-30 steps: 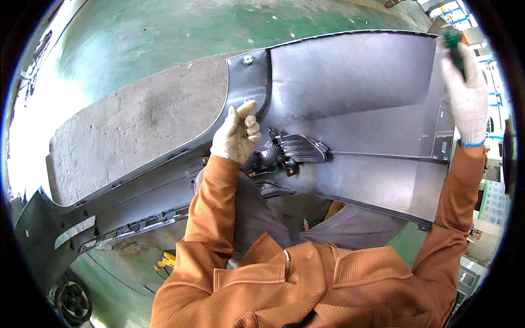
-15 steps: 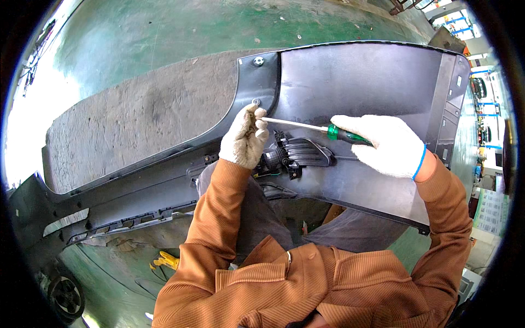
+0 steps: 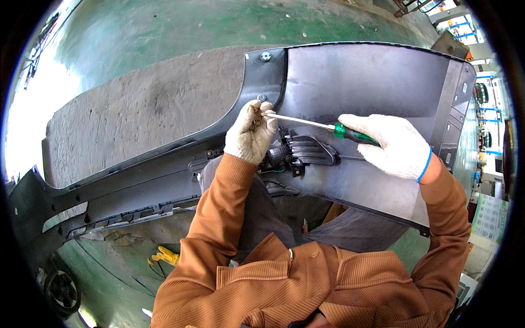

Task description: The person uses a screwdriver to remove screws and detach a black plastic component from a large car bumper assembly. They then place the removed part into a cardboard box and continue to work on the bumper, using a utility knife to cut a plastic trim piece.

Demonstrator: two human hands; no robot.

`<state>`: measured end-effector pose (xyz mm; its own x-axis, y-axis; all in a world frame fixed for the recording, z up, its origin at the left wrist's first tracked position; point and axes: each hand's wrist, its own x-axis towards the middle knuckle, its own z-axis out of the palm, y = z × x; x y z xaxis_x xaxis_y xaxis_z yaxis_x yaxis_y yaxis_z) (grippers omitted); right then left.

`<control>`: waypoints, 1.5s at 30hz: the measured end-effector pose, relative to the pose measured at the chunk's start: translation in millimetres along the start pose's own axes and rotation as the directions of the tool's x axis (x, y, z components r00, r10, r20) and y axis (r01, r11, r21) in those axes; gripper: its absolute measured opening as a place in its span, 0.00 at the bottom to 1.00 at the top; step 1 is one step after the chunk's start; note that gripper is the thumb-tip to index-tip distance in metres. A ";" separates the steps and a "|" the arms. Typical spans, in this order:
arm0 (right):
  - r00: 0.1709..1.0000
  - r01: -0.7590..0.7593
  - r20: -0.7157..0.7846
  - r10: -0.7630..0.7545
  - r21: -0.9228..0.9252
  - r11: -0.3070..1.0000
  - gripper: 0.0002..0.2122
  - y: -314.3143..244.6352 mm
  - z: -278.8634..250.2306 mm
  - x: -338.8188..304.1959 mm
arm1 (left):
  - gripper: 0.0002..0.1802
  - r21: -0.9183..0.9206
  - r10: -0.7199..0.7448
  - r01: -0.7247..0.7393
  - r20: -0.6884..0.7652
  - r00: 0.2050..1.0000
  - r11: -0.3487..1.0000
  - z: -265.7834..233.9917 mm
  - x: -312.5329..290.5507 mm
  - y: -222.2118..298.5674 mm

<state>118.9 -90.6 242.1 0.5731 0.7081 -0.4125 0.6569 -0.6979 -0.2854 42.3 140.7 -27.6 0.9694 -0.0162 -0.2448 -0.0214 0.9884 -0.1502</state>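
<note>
My right hand (image 3: 392, 145), in a white knit glove with a blue cuff edge, is closed around the green and black handle of a screwdriver (image 3: 306, 121). Its long metal shaft points left to my left hand (image 3: 250, 131), also gloved. The left fingertips are pinched together at the screwdriver's tip; whatever small thing is between them is hidden. Both hands are over a large dark car bumper cover (image 3: 361, 76), its inner side facing up. Just above the left fingertips is a round fastener (image 3: 261, 98) on the bumper. A black lamp-like part (image 3: 309, 150) is mounted below the shaft.
A worn grey mat or board (image 3: 142, 104) lies beyond the bumper at left, on a green floor (image 3: 229, 27). The bumper crosses over my legs. A yellow tool (image 3: 164, 255) with cables lies on the floor at lower left, near a wheel (image 3: 61, 290). Shelving stands far right.
The bumper and both hands sit slightly further right in the picture. My left fingers have shifted a little at the screwdriver tip; the right grip is the same.
</note>
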 end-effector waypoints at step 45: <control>0.729 -0.678 0.655 0.196 0.654 0.337 0.15 0.2 107.0 11.4 | 0.29 0.583 -0.711 0.637 -0.138 0.690 0.504 -3.5 -25.2 -63.6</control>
<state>73.1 -94.2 144.7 0.2256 0.3093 -0.9238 -0.4874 -0.7853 -0.3819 18.4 77.6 -15.3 0.6500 -0.7346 -0.1947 0.7491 0.5760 0.3272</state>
